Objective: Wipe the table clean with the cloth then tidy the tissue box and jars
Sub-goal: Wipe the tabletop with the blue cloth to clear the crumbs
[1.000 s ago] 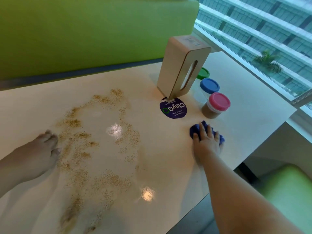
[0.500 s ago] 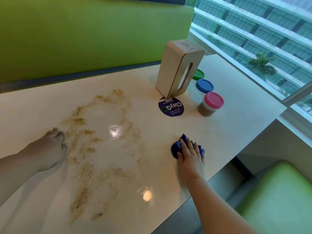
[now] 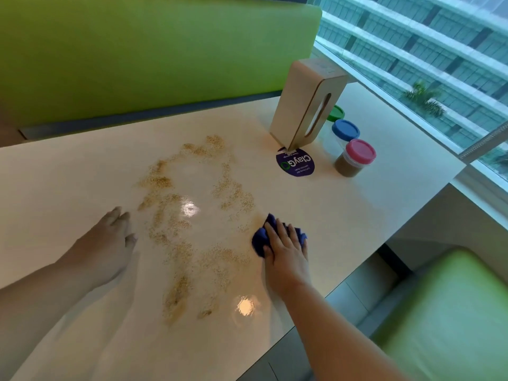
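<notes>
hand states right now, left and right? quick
Left hand: open, palm down, holding nothing.
Right hand: open, pressing the blue cloth onto the table.

Blue cloth [image 3: 259, 240]: bunched, pressed on cream table [image 3: 82, 182] under right hand [image 3: 286, 251], at right edge of scattered tan grains [image 3: 176, 224]. Wooden tissue box [image 3: 299, 105]: upright on end, far right. Just beside it, three jars in a row: pink-lidded jar [image 3: 357, 158] nearest, blue-lidded jar [image 3: 345, 130], green-lidded jar [image 3: 336, 113] part-hidden.

Soft daylight comes through the large glass window [image 3: 412, 56] beyond the right hand [image 3: 286, 251]. Two glare spots shine on the glossy cream table [image 3: 82, 174], one between that hand and the left hand [image 3: 107, 243]; the frame's edges bend and blur.
</notes>
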`<state>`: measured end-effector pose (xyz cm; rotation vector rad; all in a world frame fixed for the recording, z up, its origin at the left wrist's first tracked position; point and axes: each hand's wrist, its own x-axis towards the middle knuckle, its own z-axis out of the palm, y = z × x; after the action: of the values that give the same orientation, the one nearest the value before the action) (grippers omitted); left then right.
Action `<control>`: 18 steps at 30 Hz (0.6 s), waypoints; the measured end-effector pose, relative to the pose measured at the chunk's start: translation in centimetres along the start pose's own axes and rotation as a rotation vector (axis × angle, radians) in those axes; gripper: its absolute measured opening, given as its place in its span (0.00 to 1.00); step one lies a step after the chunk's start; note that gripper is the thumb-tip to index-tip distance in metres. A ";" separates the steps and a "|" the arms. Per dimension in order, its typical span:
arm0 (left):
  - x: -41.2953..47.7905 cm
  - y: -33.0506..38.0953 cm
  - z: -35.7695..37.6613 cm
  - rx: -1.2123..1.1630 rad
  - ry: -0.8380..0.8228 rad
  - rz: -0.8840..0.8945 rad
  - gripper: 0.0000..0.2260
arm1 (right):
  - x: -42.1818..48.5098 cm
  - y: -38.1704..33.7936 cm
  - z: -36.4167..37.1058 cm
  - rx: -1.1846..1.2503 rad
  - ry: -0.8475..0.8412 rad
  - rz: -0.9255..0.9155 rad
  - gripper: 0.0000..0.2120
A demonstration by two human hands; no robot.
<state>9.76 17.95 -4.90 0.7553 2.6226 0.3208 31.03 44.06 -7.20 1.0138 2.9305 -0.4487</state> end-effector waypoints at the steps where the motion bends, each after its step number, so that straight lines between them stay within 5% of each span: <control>1: -0.7 0.0 0.4 0.014 -0.014 -0.002 0.27 | -0.9 -0.5 0.2 0.008 -0.009 -0.066 0.23; 5: -2.6 -0.2 0.5 0.167 -0.133 0.023 0.33 | -3.4 0.4 0.3 0.020 -0.020 -0.217 0.26; 11: -3.1 -0.2 -0.4 0.305 -0.270 0.078 0.43 | 2.4 -2.0 0.8 0.013 0.031 0.035 0.23; 15: -3.2 -0.2 -0.6 0.299 -0.282 0.080 0.44 | 0.2 -2.3 1.1 0.067 0.006 -0.193 0.24; 18: -3.2 -0.2 -0.7 0.295 -0.286 0.083 0.44 | 0.3 0.0 0.6 0.082 0.064 -0.162 0.23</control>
<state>11.86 15.96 -3.38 0.9304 2.3957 -0.1477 30.74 44.10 -7.77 0.8151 3.0896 -0.5543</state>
